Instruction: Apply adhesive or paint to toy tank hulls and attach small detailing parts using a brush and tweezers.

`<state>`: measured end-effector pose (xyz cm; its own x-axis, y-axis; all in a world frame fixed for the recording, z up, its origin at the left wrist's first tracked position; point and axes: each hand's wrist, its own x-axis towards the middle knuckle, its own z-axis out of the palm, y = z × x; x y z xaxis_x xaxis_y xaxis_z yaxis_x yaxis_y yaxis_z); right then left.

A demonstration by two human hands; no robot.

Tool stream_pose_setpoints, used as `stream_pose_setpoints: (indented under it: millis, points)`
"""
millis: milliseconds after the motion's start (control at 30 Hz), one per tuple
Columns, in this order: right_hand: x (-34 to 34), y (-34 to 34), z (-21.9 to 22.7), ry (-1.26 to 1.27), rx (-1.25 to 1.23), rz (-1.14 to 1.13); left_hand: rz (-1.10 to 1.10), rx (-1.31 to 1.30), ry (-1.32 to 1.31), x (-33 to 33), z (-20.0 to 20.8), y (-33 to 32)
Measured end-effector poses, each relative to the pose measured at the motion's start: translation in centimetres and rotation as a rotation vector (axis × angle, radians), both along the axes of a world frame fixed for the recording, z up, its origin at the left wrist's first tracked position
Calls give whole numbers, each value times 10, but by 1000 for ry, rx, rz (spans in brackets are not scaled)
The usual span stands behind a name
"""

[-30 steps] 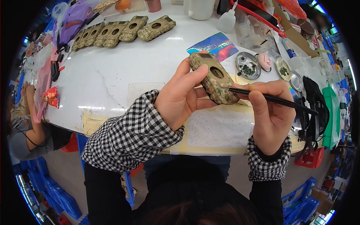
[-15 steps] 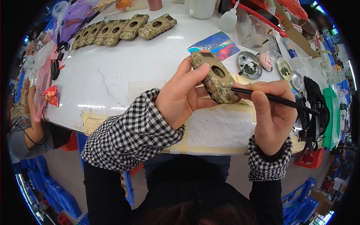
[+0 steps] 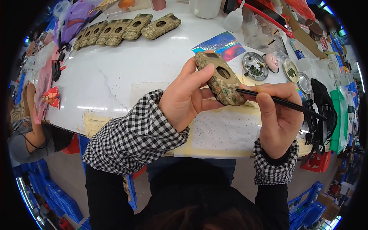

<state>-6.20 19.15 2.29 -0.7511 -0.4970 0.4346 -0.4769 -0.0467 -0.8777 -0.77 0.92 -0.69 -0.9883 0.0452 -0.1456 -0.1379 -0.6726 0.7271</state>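
Note:
My left hand (image 3: 188, 90) grips a camouflage toy tank hull (image 3: 214, 69), tilted above the table, its round opening facing up. Black tweezers (image 3: 283, 102) are pinched in my right hand (image 3: 281, 115), with their tips at the lower, near part of the hull. Whether the tips hold a small piece is too fine to make out. Beyond my right hand lies a round metal tin (image 3: 255, 57) with small dark green pieces in it, and a second round dish (image 3: 290, 72) also holds green pieces.
Several similar hulls (image 3: 137, 26) stand in a row at the far left. A shiny holographic sheet (image 3: 220, 45) lies behind my hands, near a squeeze bottle (image 3: 234, 20). White speckled paper (image 3: 224, 132) covers the near edge. Another person's arm (image 3: 32, 115) is at the left.
The tweezer tips have shifted very slightly on the hull. Both hands otherwise stay in almost the same place.

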Motion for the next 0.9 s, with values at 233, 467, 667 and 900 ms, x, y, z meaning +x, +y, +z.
stream_pose_setpoints:
  millis: [233, 467, 667, 900]
  points:
    - [0, 0, -1, 32, -4, -4, -9, 4, -6, 0, 1, 0]
    - [1, 0, -1, 31, -6, -6, -8, -9, -9, 0, 2, 0]
    - [0, 0, 0, 14, -6, 4, -11, -32, -10, 1, 3, 0]
    - [4, -2, 3, -66, -176, -22, -6, 12, 9, 0, 1, -1]
